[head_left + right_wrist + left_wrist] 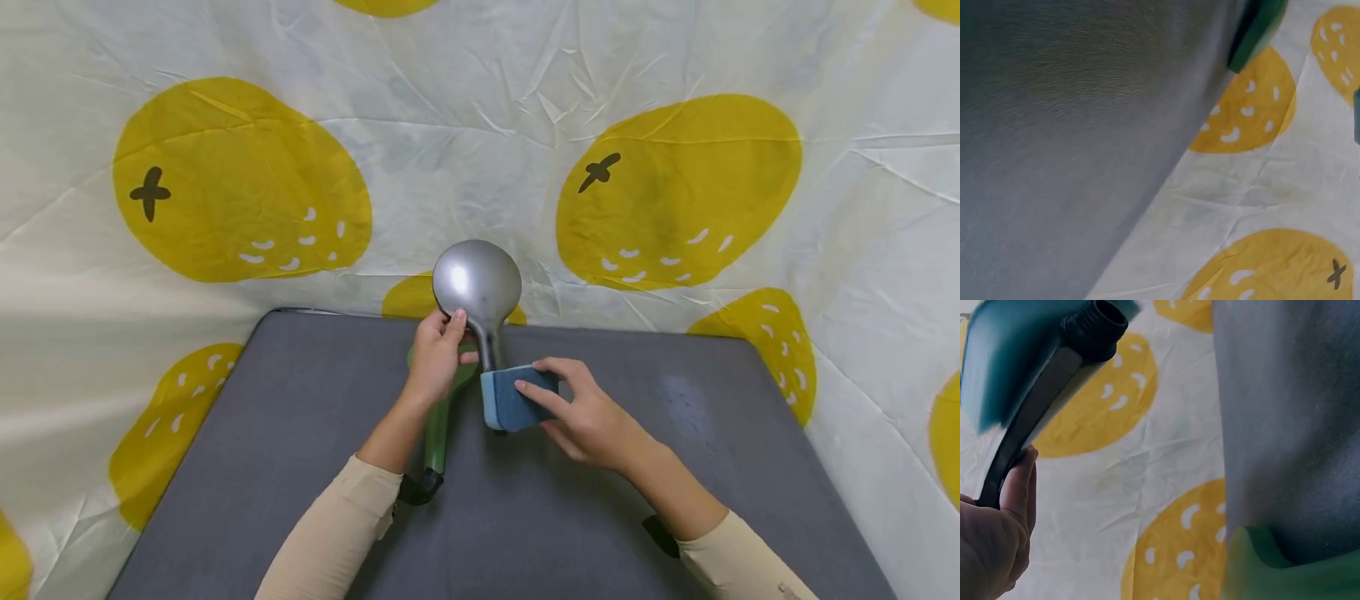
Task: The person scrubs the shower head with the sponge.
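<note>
A silver ladle (477, 282) stands bowl up over the middle of the table, its rounded side toward the head camera. My left hand (433, 360) grips its neck just below the bowl, thumb along the front. Lower down, my right hand (592, 421) pinches a blue sponge (517, 400) between thumb and fingers, and the sponge overlaps the handle. In the left wrist view the dark handle (1038, 400) ends in a hollow black tip (1100, 328) beside the sponge (1010, 356). The right wrist view does not show the right hand.
A green utensil (437, 433) lies on the grey table (315, 417) behind the left forearm, its head partly hidden by the left hand. A black strap (662, 536) shows at the right wrist. A white cloth (465, 167) with yellow fruit shapes hangs behind the table.
</note>
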The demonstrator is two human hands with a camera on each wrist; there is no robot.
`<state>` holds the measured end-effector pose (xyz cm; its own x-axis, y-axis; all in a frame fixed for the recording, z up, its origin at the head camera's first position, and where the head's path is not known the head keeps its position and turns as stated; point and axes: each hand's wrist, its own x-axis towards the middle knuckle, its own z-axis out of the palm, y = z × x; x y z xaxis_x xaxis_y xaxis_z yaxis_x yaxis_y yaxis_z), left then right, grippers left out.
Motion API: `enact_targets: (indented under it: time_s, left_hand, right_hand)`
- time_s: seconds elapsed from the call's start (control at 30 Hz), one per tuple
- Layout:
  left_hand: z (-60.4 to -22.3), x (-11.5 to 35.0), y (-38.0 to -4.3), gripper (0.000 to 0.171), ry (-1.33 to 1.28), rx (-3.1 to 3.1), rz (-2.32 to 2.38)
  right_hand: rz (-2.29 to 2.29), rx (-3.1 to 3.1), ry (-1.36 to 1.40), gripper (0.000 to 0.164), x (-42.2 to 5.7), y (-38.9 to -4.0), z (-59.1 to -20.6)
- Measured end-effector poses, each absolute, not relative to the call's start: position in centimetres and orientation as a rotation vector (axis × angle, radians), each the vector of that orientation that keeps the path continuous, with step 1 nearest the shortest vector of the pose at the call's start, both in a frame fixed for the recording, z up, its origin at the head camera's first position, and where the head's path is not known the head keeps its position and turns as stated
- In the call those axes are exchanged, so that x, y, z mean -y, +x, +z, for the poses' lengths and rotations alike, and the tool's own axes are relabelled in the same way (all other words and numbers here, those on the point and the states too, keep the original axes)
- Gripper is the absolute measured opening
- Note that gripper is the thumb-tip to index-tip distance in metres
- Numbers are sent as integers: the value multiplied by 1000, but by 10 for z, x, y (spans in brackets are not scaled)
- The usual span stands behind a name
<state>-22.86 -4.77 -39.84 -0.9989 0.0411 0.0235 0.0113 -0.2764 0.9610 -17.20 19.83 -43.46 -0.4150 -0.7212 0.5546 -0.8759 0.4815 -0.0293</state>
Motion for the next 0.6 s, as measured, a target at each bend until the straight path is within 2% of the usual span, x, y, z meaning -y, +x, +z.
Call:
enact_targets:
  time_s: [0.27,0.4,0.47,0.6]
  left_hand:
    - [-406,50,-225,31,165,-1860,2475]
    - [-407,51,-227,27,203,-1849,2486]
    - [-407,52,-227,25,221,-1829,2490]
    - [-405,53,-227,23,255,-1783,2504]
  right_hand:
    - [571,2238,1107,45,-190,-193,-425]
    - [629,2256,1022,63,-188,-197,-418]
    - [678,2282,990,68,-188,-198,-417]
    - [794,2320,1012,57,-188,-196,-417]
